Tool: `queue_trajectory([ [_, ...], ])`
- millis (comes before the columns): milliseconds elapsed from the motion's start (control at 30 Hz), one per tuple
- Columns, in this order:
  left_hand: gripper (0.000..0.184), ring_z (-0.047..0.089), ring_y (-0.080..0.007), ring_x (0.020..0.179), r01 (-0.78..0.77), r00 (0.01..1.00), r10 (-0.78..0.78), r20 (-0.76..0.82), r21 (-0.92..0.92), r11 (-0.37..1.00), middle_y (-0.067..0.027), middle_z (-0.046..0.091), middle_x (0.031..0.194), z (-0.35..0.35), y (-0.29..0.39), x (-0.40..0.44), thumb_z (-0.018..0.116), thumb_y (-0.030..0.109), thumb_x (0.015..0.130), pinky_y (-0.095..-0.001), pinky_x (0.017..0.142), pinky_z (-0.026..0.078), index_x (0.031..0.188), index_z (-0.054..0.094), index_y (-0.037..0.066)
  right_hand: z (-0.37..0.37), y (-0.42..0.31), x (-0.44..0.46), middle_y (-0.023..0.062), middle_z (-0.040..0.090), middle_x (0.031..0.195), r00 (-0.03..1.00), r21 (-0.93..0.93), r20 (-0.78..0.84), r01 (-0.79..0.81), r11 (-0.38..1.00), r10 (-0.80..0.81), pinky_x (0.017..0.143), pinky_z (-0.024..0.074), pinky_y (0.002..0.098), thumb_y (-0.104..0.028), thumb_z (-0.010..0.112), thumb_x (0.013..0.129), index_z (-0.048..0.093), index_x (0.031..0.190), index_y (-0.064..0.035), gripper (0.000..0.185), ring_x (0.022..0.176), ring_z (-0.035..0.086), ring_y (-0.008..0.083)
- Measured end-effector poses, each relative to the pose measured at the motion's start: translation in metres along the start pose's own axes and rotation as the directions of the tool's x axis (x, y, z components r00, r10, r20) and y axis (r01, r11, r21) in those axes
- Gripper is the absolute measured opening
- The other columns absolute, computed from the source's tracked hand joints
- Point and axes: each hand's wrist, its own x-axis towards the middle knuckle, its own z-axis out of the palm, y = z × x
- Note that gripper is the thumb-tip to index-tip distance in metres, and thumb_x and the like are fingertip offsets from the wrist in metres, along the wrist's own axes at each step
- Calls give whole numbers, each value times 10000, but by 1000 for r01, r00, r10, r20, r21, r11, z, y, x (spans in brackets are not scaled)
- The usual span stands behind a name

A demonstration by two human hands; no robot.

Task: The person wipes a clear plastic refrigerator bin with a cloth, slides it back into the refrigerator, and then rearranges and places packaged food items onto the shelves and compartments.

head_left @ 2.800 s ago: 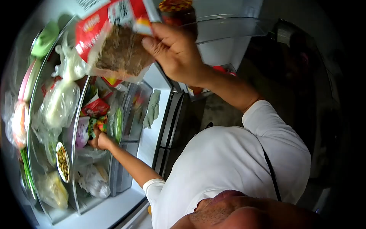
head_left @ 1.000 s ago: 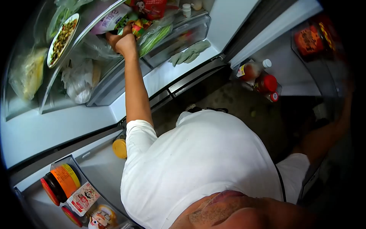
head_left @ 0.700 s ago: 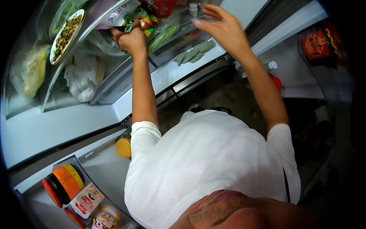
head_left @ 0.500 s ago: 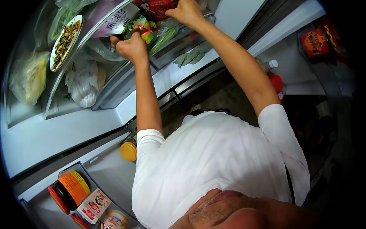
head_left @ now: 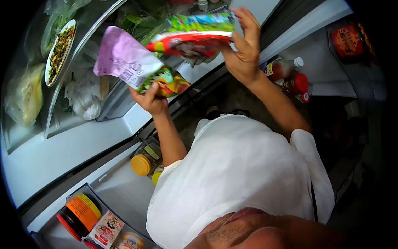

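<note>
My left hand (head_left: 150,99) is closed around the lower end of a purple and white pouch (head_left: 126,60), which leans up to the left. A bright green and orange printed part (head_left: 166,83) shows by my thumb; whether it belongs to the pouch or is a second packet, I cannot tell. My right hand (head_left: 244,52) grips a red packet (head_left: 188,43), blurred by motion, at its right end. A blue and green patterned strip (head_left: 203,21) lies along the red packet's upper side. Both hands are in front of the open fridge shelves.
A plate of chopped food (head_left: 62,52) sits on the shelf at left, behind a clear shelf edge (head_left: 83,41). Bagged food (head_left: 25,97) and a white plastic bag (head_left: 87,97) are nearby. Door racks hold a yellow-lidded jar (head_left: 141,164), an orange-labelled jar (head_left: 83,211) and a red-lidded jar (head_left: 296,84).
Both hands have come out of the fridge toward me, bringing the purple pouch and the red packet off the shelf. My right hand has turned and lowered.
</note>
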Motion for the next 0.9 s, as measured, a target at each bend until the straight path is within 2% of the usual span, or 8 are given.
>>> queue_trajectory([
  [67, 742, 664, -336, 1112, 76, 994, -73, 75, -34, 997, -188, 642, 1228, 7, -1, -18, 679, 49, 690, -442, 1043, 510, 1393, 469, -62, -17, 1, -18, 196, 596, 1409, 998, -54, 1, -67, 996, 67, 1086, 447, 457, -78, 837, 825, 719, 1094, -5, 303, 1359, 531, 358],
  [100, 757, 656, -310, 1115, 139, 987, -132, 86, -74, 988, -173, 642, 1225, 17, 0, -25, 710, 51, 672, -425, 1051, 493, 1384, 475, -51, -22, 7, -33, 208, 512, 1495, 991, 19, 69, -116, 993, 115, 1131, 388, 489, -88, 825, 831, 718, 1038, 7, 251, 1433, 422, 417],
  [200, 839, 634, -282, 1138, 242, 958, -224, 180, -84, 967, -147, 625, 1240, 42, -8, -45, 757, 51, 633, -407, 1064, 471, 1410, 448, -24, -40, -3, -45, 211, 506, 1496, 967, 54, 113, -237, 970, 230, 1097, 425, 443, -92, 815, 853, 709, 1058, 21, 257, 1370, 495, 399],
  [233, 903, 626, -276, 1146, 262, 951, -249, 185, -52, 964, -140, 614, 1251, 56, -7, -53, 777, 51, 612, -395, 1053, 472, 1436, 414, -22, -45, -10, -43, 176, 639, 1333, 944, 174, 108, -325, 929, 310, 987, 491, 344, -126, 778, 918, 694, 1100, 26, 251, 1176, 631, 253],
  [367, 815, 627, -246, 1125, 448, 804, -433, 408, 62, 892, -135, 612, 1249, 77, -15, -61, 804, 36, 642, -377, 1020, 485, 1371, 444, -12, -63, -8, -65, 9, 683, 839, 767, 439, 234, -632, 639, 598, 719, 490, 239, -191, 684, 1022, 668, 1134, 9, 231, 812, 542, 32],
  [733, 739, 709, -220, 848, 338, 766, -491, 415, 389, 857, -150, 697, 1041, 152, -34, -77, 928, 85, 705, -334, 761, 590, 1239, 430, -24, -110, -5, -94, 12, 617, 886, 688, 415, 334, -721, 555, 644, 724, 493, 263, -251, 704, 1008, 551, 1114, -12, 303, 805, 557, 77],
  [867, 731, 714, -246, 926, 22, 818, -305, 489, 503, 864, -143, 693, 1064, 181, -10, -86, 891, 47, 715, -352, 819, 591, 1287, 446, -45, -133, -12, -84, 122, 743, 1027, 778, 213, 129, -628, 749, 615, 831, 562, 328, -222, 911, 796, 607, 1069, 14, 472, 939, 685, 140],
  [900, 721, 708, -247, 954, 211, 766, -394, 508, 381, 900, -143, 692, 1085, 194, 9, -90, 879, 35, 717, -363, 848, 583, 1300, 465, -52, -140, -18, -79, 142, 743, 987, 837, 170, 15, -541, 824, 547, 822, 562, 348, -221, 921, 772, 646, 1048, 14, 456, 922, 695, 163],
])
